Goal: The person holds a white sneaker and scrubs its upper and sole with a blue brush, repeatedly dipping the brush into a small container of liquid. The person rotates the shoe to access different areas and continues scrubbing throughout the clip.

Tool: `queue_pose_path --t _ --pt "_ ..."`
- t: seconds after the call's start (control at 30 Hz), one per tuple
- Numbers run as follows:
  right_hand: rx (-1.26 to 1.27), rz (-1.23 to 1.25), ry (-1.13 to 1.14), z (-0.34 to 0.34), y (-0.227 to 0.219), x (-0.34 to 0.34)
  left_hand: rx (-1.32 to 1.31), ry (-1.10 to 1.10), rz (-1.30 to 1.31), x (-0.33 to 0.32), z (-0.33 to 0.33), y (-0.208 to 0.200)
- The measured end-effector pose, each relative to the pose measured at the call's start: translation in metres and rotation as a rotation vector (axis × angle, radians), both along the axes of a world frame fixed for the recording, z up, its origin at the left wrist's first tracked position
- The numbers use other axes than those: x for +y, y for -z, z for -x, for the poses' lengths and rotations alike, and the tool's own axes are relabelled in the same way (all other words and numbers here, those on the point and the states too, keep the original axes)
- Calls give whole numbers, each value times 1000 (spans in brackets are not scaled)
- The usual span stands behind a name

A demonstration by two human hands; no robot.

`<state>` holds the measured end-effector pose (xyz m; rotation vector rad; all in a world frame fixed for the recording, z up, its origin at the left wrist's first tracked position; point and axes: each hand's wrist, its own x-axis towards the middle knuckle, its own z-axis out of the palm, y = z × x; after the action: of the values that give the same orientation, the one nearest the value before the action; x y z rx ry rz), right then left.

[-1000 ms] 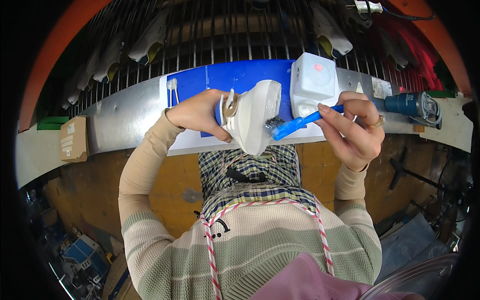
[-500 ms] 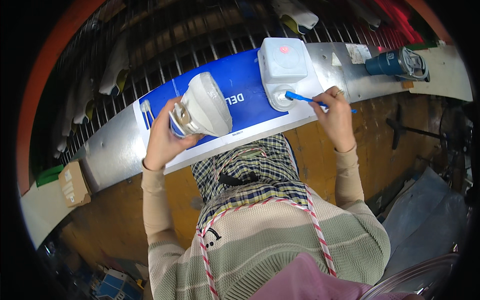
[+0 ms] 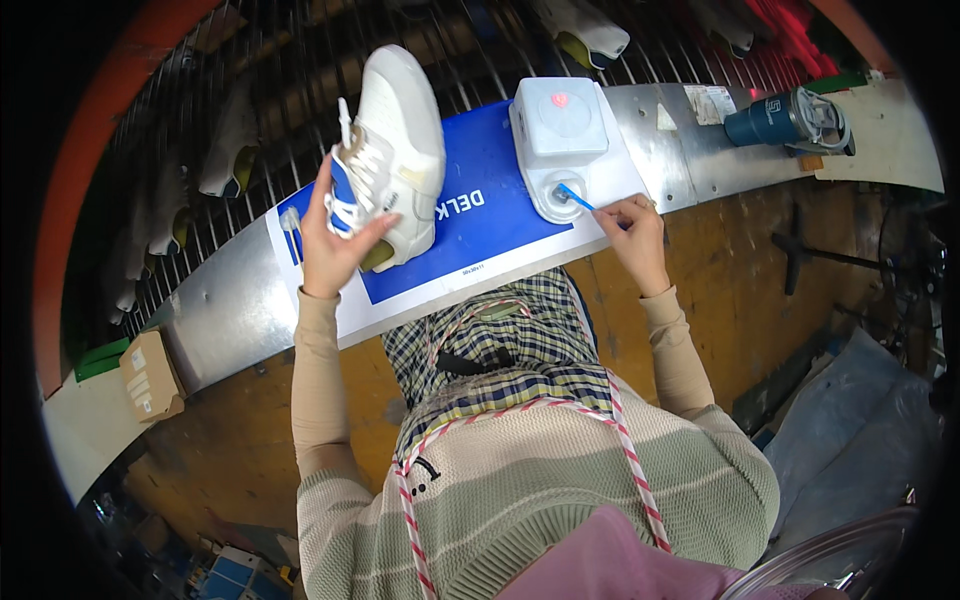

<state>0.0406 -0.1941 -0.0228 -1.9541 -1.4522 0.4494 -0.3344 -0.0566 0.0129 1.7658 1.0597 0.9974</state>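
On the left, my left hand (image 3: 333,240) grips a white sneaker (image 3: 402,125) at its heel end. The sneaker's toe points away from me, and its laces and a blue side patch face left. My right hand (image 3: 637,238) pinches a thin blue-handled brush (image 3: 577,197). The brush's head is down in the round dish (image 3: 552,208) at the front of a white box-shaped dispenser (image 3: 562,135). The dispenser stands on a blue and white printed sheet (image 3: 490,235). Whether the dish holds any liquid is hard to make out.
A small white-tipped tool (image 3: 290,218) lies at the sheet's left edge. A teal tumbler (image 3: 775,122) rests on the metal bench (image 3: 225,320) at the right, and a cardboard box (image 3: 150,378) at the left. Several shoes hang on the dark rack beyond, including a white shoe (image 3: 580,35).
The sneaker has swung from tilted toward me to toe-away, its upper now showing. My right hand has moved slightly left and nearer, and the brush is now steeper in the dish.
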Motion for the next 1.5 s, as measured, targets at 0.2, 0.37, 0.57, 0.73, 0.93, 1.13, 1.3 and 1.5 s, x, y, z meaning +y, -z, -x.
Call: queue_pose_path --t 0.2,0.37,0.57,0.73,0.93,1.13,1.3,1.5 --pt "1114 213 68 24 -30 21 -502 -63 402 8 -6 -13" --pt "1090 -266 -259 82 -79 59 -629 4 535 -31 -24 -32" --pt "693 -542 -267 111 -114 75 -624 57 566 -55 -29 -52" --pt "428 -665 -267 110 -123 78 -589 65 542 -64 -24 -54" --pt "160 -765 -280 99 -145 92 -501 115 444 -71 -16 -54" --pt "-10 -846 -326 80 -167 114 -466 142 402 -76 -12 -55" --pt "-19 -793 -462 70 -176 115 -456 127 394 -75 -10 -56" --pt "36 -773 -566 64 -176 100 -514 120 447 -73 -11 -59"
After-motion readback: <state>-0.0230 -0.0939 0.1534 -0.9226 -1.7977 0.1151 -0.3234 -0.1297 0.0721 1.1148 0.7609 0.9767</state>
